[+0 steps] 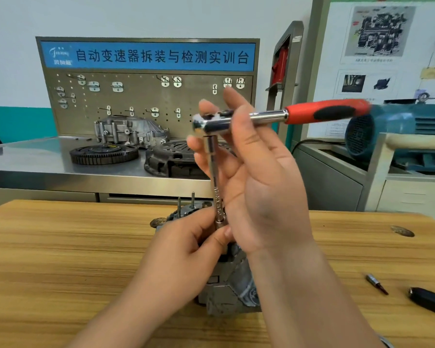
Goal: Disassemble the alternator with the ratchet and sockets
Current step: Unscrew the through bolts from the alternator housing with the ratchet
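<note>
The grey alternator [230,285] stands on the wooden table [60,247], mostly hidden behind my hands; two studs rise from its far side. A chrome ratchet [274,116] with a red and black handle is held level above it. A long extension bar [215,182] hangs straight down from the ratchet's head to the alternator. My right hand [251,177] holds the ratchet head with its fingers around it. My left hand [186,249] pinches the bottom end of the extension at the alternator's top.
A small bit socket [376,283] and a black tool handle [430,301] lie on the table at the right. Behind stands a steel bench with a flywheel [103,154], a clutch cover [171,159] and a housing before a pegboard. A blue motor [397,131] sits at the right.
</note>
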{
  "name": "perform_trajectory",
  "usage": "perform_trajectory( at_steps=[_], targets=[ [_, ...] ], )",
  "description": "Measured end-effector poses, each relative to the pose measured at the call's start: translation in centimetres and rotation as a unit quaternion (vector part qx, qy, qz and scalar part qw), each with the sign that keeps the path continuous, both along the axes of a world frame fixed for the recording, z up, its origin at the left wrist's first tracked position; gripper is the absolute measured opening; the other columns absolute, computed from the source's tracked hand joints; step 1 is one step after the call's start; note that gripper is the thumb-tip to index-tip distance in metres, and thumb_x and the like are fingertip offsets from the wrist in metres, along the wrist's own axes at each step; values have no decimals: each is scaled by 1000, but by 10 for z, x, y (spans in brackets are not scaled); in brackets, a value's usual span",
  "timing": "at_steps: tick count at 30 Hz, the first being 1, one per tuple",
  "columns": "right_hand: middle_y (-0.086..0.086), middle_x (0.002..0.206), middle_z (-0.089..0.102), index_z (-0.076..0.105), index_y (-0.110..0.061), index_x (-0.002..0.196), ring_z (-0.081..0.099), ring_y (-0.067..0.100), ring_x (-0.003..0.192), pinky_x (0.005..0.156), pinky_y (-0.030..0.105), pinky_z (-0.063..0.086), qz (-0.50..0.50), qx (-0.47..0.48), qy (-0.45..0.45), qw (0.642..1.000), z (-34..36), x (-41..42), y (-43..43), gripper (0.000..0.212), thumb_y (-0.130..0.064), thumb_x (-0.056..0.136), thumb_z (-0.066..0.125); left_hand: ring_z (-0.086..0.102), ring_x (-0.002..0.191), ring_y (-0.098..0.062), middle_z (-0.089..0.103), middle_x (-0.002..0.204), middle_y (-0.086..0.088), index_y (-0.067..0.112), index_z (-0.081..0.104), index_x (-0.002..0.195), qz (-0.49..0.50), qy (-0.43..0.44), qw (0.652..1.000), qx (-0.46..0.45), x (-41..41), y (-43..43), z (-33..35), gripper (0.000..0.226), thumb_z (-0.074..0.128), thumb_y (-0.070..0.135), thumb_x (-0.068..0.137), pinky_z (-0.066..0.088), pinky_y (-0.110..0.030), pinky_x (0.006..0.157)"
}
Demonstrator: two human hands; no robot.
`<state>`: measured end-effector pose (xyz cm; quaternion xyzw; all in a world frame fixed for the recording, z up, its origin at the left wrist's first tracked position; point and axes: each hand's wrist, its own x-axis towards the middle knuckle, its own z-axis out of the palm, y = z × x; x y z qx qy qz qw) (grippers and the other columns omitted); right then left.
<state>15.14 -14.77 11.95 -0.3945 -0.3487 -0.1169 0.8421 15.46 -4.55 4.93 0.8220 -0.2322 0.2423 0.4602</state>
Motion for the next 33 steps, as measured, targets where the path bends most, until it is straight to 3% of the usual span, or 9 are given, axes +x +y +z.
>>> perform_trajectory(
  at_steps=[4,9,12,16,19,21,24,28,33],
  targets=[
    [-12,104,69,70,-28,99,61,21,109,98,35,45,-68,-57,-65,994,-2,-1,1,22,-14,86,60,57,61,-20,65,65,-1,22,66,80,14,0,1000,2,0,-2,0,28,49,44,80,43,-34,53],
    [0,107,71,66,-23,103,68,21,80,78,28,53,3,3,-1,1000,-1,3,-4,20,-31,90,53,58,61,-16,65,65,0,24,64,80,-7,-2,1000,-19,-2,-2,2,38,48,58,84,47,-39,58],
    [6,97,74,61,-14,109,68,22,71,76,30,58,16,16,37,999,0,5,-8,39,-39,82,48,58,60,-16,64,64,2,27,62,82,-11,-1,1000,-5,-2,-1,2,34,45,56,87,47,-39,57],
    [1,98,73,68,-24,101,66,18,79,76,27,53,-22,-14,-5,1000,-1,3,-4,18,-30,89,57,61,69,-25,66,68,-4,16,63,78,1,9,1000,-5,3,-1,0,38,50,51,84,49,-47,65],
    [-7,97,71,73,-27,95,62,20,92,78,29,49,-85,-42,-54,994,-1,3,-4,20,-17,86,58,62,73,-28,68,74,-7,12,65,83,-2,15,1000,4,3,0,1,53,47,63,80,50,-50,68],
    [-8,96,70,73,-27,93,63,18,90,77,29,48,-77,-30,-47,995,-1,3,-5,21,-16,86,57,62,69,-22,67,69,0,16,66,79,-23,21,1000,-3,1,2,4,56,43,67,72,51,-43,63],
    [-2,100,71,68,-23,97,66,17,78,72,26,51,-31,-2,-19,999,0,3,-8,17,-22,91,52,53,55,2,59,58,23,32,61,70,-53,19,998,-5,-2,5,8,32,47,58,82,37,-12,51],
    [6,99,73,60,-13,103,67,19,65,70,28,56,-4,10,17,1000,0,5,-7,26,-32,92,46,51,56,9,57,56,27,27,62,75,-46,22,999,15,0,5,7,16,59,21,90,32,-8,52],
    [-3,100,71,67,-22,101,66,19,85,78,28,52,-118,-45,-64,990,0,5,-9,18,-16,91,53,51,53,13,57,53,27,26,62,74,-33,21,999,-3,-1,0,6,14,61,21,87,31,-4,50]
  ],
)
